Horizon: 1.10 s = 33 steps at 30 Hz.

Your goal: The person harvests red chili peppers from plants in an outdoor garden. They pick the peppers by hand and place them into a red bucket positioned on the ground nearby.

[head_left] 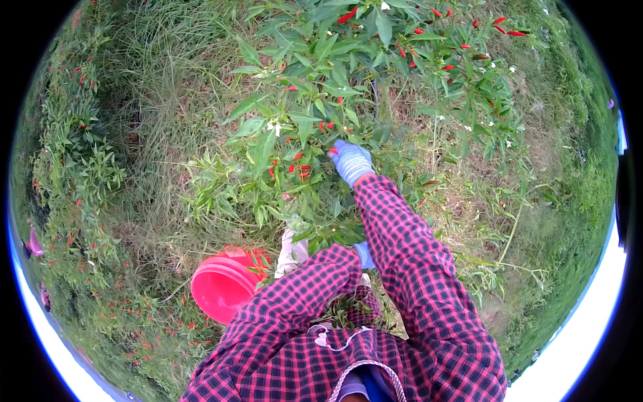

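Overhead view of a person in a red-and-black checked long-sleeved shirt (pixel 415 268) working at a leafy green chilli plant (pixel 321 100) that fills the upper centre of the frame. The right hand (pixel 350 161), in a pale blue glove, is extended up to the centre of the frame; its fingers are curled around a small red chilli pepper (pixel 332 151) at the left edge of the glove, among the leaves. A cluster of red chillies (pixel 298 171) hangs just left of this hand. The left hand (pixel 364 254), also in a blue glove, sits lower centre, close to the body and largely hidden behind foliage and the sleeve; whether it is clenched or released cannot be told. A round pink plastic bucket (pixel 224 285) lies in the grass at lower left, beside the left forearm. More red chillies (pixel 502 28) dot the branches at upper right. Dry and green grass (pixel 147 134) covers the ground at left.
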### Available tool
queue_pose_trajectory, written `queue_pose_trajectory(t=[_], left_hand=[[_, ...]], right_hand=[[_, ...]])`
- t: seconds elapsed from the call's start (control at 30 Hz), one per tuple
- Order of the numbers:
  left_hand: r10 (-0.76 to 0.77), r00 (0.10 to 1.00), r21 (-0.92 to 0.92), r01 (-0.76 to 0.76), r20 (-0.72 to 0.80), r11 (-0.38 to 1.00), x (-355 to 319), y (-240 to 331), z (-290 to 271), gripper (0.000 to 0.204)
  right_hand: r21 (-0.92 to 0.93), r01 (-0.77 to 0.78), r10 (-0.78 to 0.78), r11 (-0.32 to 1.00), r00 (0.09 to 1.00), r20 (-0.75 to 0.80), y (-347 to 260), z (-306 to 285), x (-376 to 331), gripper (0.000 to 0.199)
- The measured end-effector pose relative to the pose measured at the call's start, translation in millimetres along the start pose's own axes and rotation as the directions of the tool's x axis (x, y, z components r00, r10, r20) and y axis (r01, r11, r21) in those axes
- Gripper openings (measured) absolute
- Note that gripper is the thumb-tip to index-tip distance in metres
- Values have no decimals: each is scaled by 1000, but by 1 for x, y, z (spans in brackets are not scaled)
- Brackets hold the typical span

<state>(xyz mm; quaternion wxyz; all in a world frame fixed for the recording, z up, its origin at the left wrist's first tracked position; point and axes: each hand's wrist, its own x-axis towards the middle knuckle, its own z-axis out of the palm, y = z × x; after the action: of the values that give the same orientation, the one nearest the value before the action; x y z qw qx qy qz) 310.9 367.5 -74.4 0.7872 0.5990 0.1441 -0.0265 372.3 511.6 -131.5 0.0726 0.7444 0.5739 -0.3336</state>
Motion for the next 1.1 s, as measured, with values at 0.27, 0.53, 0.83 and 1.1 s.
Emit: queue_pose_trajectory(t=[0.27,0.53,0.83,1.1], left_hand=[[-419,543,-590,-185,-728,786,-23,-5,-99,29],[-387,519,31,626,-762,779,16,31,-177,51],[-440,584,-220,410,-682,885,16,-88,-198,42],[-618,675,-914,-271,-403,301,4,-72,-190,32]], right_hand=[[957,-288,119,-18,950,288,56,-28,-20,23],[913,-69,109,403,994,27,55,-19,10,23],[137,-65,96,989,967,-236,4,31,21,22],[-330,68,-14,942,986,164,-18,-17,31,27]])
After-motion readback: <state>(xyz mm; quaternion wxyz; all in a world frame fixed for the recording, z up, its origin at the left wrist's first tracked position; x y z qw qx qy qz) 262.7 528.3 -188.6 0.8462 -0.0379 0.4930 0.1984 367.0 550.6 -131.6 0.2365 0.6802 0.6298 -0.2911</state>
